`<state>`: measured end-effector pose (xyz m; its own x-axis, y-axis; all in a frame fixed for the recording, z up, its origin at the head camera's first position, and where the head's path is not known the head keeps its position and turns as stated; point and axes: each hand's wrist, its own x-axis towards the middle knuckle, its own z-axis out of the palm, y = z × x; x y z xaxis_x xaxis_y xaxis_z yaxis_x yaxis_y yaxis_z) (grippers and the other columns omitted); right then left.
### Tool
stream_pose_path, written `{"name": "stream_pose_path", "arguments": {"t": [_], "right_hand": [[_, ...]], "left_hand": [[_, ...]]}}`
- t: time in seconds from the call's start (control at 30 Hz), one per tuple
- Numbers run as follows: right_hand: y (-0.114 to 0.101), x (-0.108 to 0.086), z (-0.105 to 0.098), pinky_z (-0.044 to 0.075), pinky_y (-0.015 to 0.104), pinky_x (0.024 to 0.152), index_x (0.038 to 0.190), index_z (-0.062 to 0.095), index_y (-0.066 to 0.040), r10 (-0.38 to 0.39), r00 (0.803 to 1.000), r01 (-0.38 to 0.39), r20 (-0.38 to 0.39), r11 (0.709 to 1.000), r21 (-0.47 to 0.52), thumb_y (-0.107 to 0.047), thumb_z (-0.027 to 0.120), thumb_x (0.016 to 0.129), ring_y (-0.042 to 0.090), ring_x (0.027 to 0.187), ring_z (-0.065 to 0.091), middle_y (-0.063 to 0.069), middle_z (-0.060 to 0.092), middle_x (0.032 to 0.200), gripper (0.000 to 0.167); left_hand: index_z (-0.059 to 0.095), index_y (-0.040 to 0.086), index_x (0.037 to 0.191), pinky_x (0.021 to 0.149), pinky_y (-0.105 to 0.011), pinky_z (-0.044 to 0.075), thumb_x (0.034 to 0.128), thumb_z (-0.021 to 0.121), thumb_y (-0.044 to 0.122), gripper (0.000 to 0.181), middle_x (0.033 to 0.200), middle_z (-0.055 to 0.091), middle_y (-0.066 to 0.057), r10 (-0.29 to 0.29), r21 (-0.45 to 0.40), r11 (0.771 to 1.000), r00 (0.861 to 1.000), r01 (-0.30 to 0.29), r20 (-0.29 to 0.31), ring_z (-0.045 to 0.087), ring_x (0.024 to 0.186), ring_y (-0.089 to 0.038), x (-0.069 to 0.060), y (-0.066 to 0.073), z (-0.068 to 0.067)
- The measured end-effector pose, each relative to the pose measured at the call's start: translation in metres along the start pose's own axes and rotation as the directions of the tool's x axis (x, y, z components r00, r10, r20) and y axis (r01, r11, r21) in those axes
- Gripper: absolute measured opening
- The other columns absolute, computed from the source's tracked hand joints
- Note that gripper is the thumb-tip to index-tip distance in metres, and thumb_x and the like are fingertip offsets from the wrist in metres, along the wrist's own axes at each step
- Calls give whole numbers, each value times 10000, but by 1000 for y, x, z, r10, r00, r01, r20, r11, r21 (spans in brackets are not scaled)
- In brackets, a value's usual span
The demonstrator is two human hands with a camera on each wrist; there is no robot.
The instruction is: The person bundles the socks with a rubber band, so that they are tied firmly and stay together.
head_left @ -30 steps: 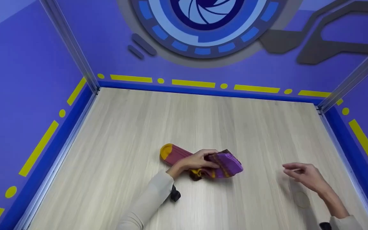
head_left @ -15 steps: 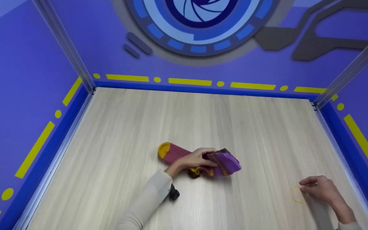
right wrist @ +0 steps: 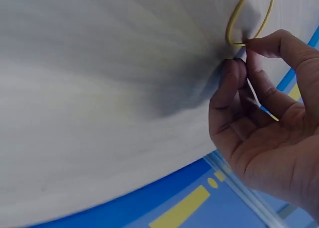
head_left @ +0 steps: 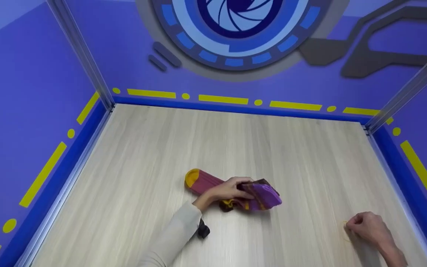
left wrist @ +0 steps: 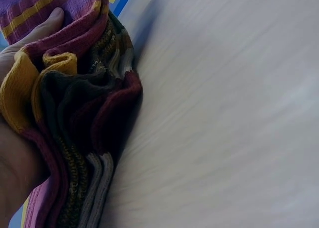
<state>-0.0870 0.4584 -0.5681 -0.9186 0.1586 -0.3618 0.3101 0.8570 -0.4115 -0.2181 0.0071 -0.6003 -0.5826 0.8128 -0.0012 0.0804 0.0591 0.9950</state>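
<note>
A stack of folded socks [head_left: 207, 181], maroon with a yellow toe and a purple striped end, lies at the middle front of the table. My left hand [head_left: 226, 190] grips it round the middle, thumb on top. In the left wrist view the sock layers [left wrist: 107, 101] bulge out beside the palm, with maroon, mustard, dark green and grey knit showing. Far to the right, low over the table, my right hand [head_left: 372, 229] pinches a thin yellow rubber band [right wrist: 232, 26] between thumb and fingertip. The loop hangs slack and touches nothing but the fingers and perhaps the table.
The pale wood-grain table [head_left: 235, 141] is closed in by a printed blue-purple back wall [head_left: 291, 81] and side walls. Metal rails [head_left: 65, 189] run along its side edges. A black strap piece [head_left: 203, 230] shows at the left wrist.
The right hand has come down to the rubber band on the table and taken it between its fingertips, then shifted slightly lower. The left hand keeps its hold on the socks.
</note>
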Motion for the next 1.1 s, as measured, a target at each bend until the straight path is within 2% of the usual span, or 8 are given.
{"name": "stream_pose_path", "arguments": {"t": [0.2,0.43,0.57,0.73,0.83,0.9,1.0,1.1], "right_hand": [[0,-6,15,398,204,547,805,708,-59,-22,1000,24,-22,995,92,-159,694,848,83,620,514,-39,619,683,110],[4,-10,16,424,198,563,861,754,-17,-28,999,29,-15,996,81,-145,791,864,90,664,556,-8,700,751,134],[1,-9,12,422,214,535,858,776,-17,0,1000,0,2,997,78,-101,757,883,119,633,545,-28,677,706,89],[1,-9,11,417,210,544,835,771,-32,-26,1000,27,-17,998,53,-96,722,879,105,636,546,-16,694,716,92],[-1,-9,14,437,202,564,861,746,-37,-10,1000,12,-13,993,117,-139,713,894,89,647,566,-14,700,741,112],[-3,-9,16,462,212,578,912,725,-27,17,1000,-22,25,973,229,-175,687,939,87,661,584,-23,705,765,156],[-6,-9,17,484,233,583,1009,697,-23,48,991,-95,123,906,412,-240,626,1011,82,659,593,-38,700,783,228],[-7,-8,15,483,246,585,1085,666,-20,37,980,-132,194,852,506,-267,587,1041,85,671,586,-42,677,792,263]], "left_hand": [[660,89,1264,914,-205,505,942,727,95,330,1173,695,-19,-30,-2,1000,999,30,-11,615,1005,-13,-4,-3,5],[669,98,1241,916,-212,502,943,727,103,304,1159,701,-23,-20,5,1000,1000,20,-16,616,997,-20,-8,-6,7],[669,87,1240,925,-215,495,943,725,104,303,1181,698,-78,-6,23,1000,1000,7,-24,608,1004,-27,-9,-6,6],[666,83,1252,927,-208,492,941,729,107,318,1200,692,-109,-2,38,999,1000,2,-20,603,1003,-6,-6,-4,6],[666,81,1248,916,-205,494,942,726,100,312,1184,692,-93,-2,34,999,1000,2,-19,605,997,-5,-4,-3,5],[669,79,1231,901,-202,495,944,724,98,293,1156,690,-67,0,30,1000,1000,1,-19,602,979,-8,-2,-2,5],[673,78,1210,882,-193,491,940,730,101,277,1117,686,-8,0,37,999,1000,0,-21,595,958,0,0,-1,4],[678,78,1200,876,-191,489,938,734,104,269,1098,683,18,4,42,999,1000,-3,-25,592,949,2,2,1,3]]}}
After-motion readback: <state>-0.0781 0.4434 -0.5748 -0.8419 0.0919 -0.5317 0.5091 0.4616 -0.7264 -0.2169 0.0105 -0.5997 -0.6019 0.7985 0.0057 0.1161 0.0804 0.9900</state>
